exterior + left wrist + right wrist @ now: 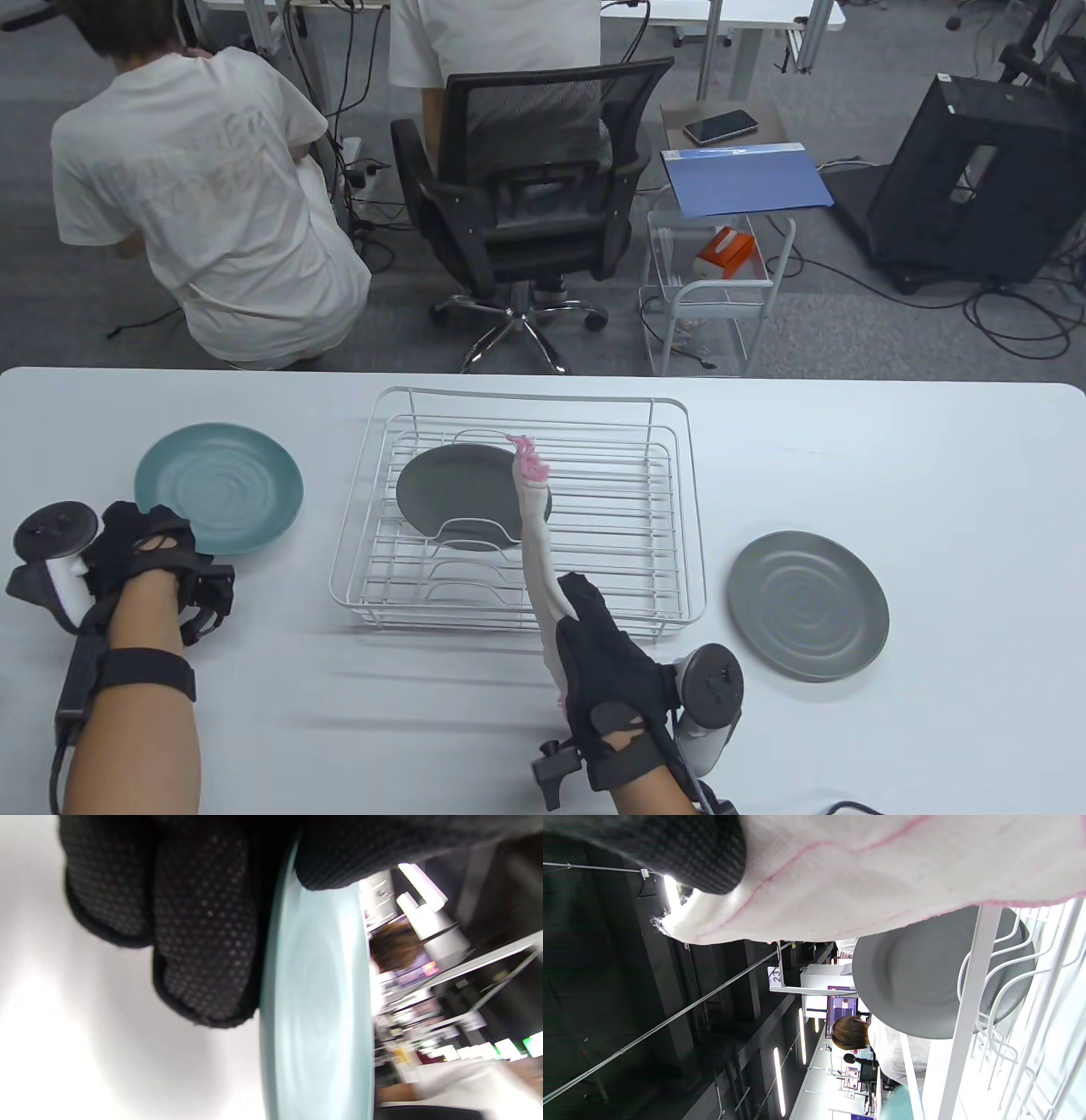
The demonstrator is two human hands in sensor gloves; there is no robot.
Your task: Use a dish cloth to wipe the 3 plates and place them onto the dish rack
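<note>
one plate racked, two on the table

beyond the table (933, 441): an office chair (526, 195), a wire cart (717, 297), two people. the rack (679, 509) holds one grey plate (450, 492). the second grey plate (806, 607) lies right of it. left hand (144, 552) pinches the teal plate (221, 488); right hand (611, 654) grips the cloth (534, 526) over the rack. a sign reads "23".

Matt plates, coated wire, woven cloth

The teal plate (219, 488) and grey plates (808, 606) look matt; the dish rack (519, 509) is white-coated wire; the dish cloth (536, 543) is woven, pink-edged.
</note>
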